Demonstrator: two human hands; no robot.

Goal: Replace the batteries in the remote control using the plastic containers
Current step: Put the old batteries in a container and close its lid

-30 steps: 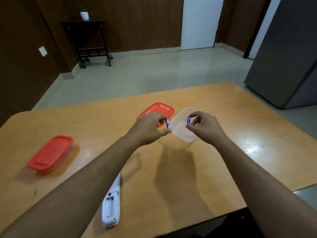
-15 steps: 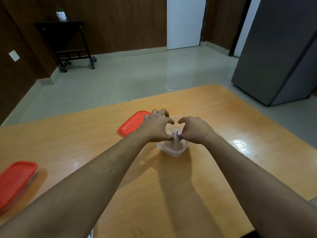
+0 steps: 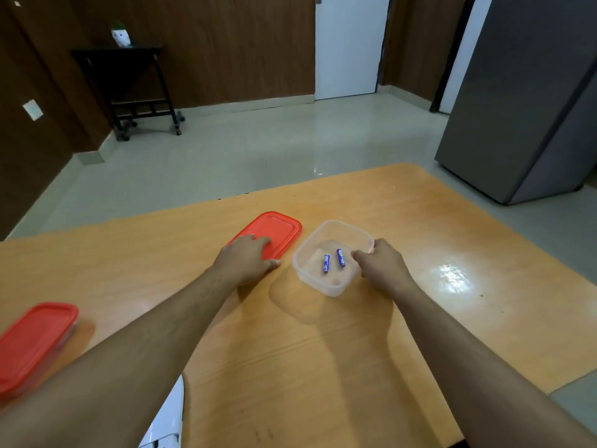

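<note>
Both batteries (image 3: 333, 260) now lie in the container (image 3: 332, 287) — right hand (image 3: 381, 268) grips its rim, left hand (image 3: 245, 261) rests flat on the lid (image 3: 277, 229).

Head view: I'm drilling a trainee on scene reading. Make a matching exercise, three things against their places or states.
Things:
1. batteries
2. left hand
3. right hand

States:
A. grips the rim of the clear container
B. lie inside the clear container
C. rests on the red lid

Pairs: 1-B, 2-C, 3-A
</note>
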